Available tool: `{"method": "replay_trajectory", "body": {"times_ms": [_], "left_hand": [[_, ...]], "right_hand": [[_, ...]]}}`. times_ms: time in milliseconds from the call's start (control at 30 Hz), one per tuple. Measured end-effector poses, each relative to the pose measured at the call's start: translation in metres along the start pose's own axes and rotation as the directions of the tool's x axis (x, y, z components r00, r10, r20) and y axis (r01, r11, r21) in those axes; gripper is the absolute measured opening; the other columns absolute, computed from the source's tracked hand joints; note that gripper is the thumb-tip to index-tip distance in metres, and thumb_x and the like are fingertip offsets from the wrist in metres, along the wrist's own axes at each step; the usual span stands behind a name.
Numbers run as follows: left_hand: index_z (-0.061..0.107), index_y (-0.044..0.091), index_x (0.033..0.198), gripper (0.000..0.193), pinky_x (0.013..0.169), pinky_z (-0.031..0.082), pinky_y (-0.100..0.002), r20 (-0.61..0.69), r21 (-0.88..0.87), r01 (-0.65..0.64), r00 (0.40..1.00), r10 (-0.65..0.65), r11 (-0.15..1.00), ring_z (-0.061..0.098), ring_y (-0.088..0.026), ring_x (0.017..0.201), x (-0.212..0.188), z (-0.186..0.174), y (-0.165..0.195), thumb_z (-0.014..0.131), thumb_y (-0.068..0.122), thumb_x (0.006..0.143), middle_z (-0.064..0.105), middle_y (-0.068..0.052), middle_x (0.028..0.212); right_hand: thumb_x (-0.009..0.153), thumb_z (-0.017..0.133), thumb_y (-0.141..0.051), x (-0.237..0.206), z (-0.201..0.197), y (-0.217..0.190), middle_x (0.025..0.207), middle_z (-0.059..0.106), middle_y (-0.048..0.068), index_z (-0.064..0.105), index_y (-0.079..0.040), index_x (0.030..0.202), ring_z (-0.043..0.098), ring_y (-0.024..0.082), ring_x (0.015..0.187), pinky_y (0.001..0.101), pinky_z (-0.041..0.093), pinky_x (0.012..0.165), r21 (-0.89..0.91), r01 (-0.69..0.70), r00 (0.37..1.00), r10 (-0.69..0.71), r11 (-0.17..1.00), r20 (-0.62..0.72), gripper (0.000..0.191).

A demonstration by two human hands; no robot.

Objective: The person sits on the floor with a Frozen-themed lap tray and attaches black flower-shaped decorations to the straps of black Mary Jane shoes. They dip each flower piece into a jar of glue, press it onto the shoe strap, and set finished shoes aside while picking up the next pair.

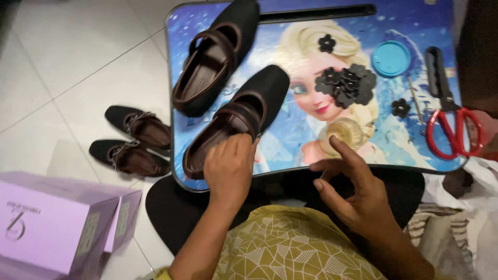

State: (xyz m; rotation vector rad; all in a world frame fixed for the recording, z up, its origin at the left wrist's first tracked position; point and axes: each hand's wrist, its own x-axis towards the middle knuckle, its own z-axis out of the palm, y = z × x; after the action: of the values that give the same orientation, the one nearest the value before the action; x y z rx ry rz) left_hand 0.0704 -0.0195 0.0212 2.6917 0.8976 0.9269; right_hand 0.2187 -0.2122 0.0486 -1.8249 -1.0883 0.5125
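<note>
Black-and-brown shoe (233, 122): matte black toe, glossy dark brown lining and strap; laid on the lap tray (181, 31), toe aimed toward 1 o'clock.
Left hand (228, 168): closed over the heel end of that shoe, fingers curled on its rim.
Right hand (358, 192): loosely open, nothing gripped; index finger stretched toward a small clear jar (343, 132) at 11 o'clock from it.
Second shoe (215, 54): same make, set just beside the first at its 11 o'clock.
Black flower pieces (348, 83): heaped at 12 o'clock from the right hand.
Red-handled scissors (450, 109): placed at the tray's 3 o'clock edge.
</note>
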Motion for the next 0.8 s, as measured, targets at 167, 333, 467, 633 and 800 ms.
{"method": "replay_trajectory", "body": {"times_ms": [167, 333, 467, 633, 800], "left_hand": [[0.060, 0.011, 0.079, 0.029, 0.068, 0.044, -0.042, 0.121, 0.134, 0.043, 0.991, -0.059, 0.990, 0.061, -0.028, 0.073, -0.006, 0.014, 0.001, 0.077, 0.031, 0.091, 0.062, -0.008, 0.077], [0.059, 0.010, 0.078, 0.030, 0.071, 0.045, -0.041, 0.102, 0.153, -0.005, 0.995, -0.011, 0.988, 0.062, -0.027, 0.073, -0.004, 0.017, 0.001, 0.077, 0.028, 0.092, 0.063, -0.007, 0.077], [0.059, 0.010, 0.073, 0.036, 0.070, 0.046, -0.042, 0.236, 0.141, -0.030, 0.972, -0.005, 0.990, 0.062, -0.028, 0.072, 0.009, 0.000, 0.003, 0.079, 0.033, 0.092, 0.062, -0.007, 0.075], [0.072, 0.010, 0.085, 0.048, 0.066, 0.047, -0.041, 0.154, 0.404, -0.117, 0.986, 0.058, 0.908, 0.063, -0.028, 0.070, 0.037, -0.031, 0.010, 0.083, 0.057, 0.087, 0.065, -0.007, 0.076], [0.075, 0.005, 0.092, 0.031, 0.083, 0.051, -0.041, 0.190, 0.007, -0.328, 0.928, 0.320, 0.945, 0.066, -0.028, 0.092, 0.085, -0.023, 0.002, 0.081, 0.035, 0.085, 0.072, -0.008, 0.093]], "right_hand": [[0.083, 0.075, -0.003, -0.015, -0.026, 0.030, 0.104, 0.078, 0.008, 0.041, -0.007, 0.154, 0.071, 0.011, 0.081, 0.0265, 0.056, 0.077, -0.042, -0.097, 0.991, 0.093, 0.994, -0.094, 0.079], [0.091, 0.073, -0.001, -0.010, -0.063, 0.059, 0.109, 0.076, 0.013, 0.045, -0.005, 0.156, 0.071, 0.017, 0.098, 0.0306, 0.055, 0.090, -0.166, -0.158, 0.937, 0.094, 0.973, -0.337, 0.070], [0.095, 0.074, 0.002, 0.018, -0.094, 0.089, 0.116, 0.073, 0.018, 0.045, -0.003, 0.158, 0.073, 0.026, 0.108, 0.0362, 0.055, 0.093, -0.453, -0.131, 0.896, -0.090, 0.882, -0.435, 0.070], [0.098, 0.071, 0.003, 0.049, -0.110, 0.118, 0.120, 0.073, 0.017, 0.043, -0.005, 0.162, 0.073, 0.027, 0.106, 0.0373, 0.057, 0.089, -0.500, -0.182, 0.893, -0.070, 0.847, -0.444, 0.071], [0.083, 0.079, -0.001, 0.064, -0.108, 0.123, 0.117, 0.075, 0.016, 0.037, -0.003, 0.160, 0.065, 0.035, 0.110, 0.0443, 0.051, 0.093, -0.626, -0.027, 0.943, -0.188, 0.779, -0.276, 0.087]]}}
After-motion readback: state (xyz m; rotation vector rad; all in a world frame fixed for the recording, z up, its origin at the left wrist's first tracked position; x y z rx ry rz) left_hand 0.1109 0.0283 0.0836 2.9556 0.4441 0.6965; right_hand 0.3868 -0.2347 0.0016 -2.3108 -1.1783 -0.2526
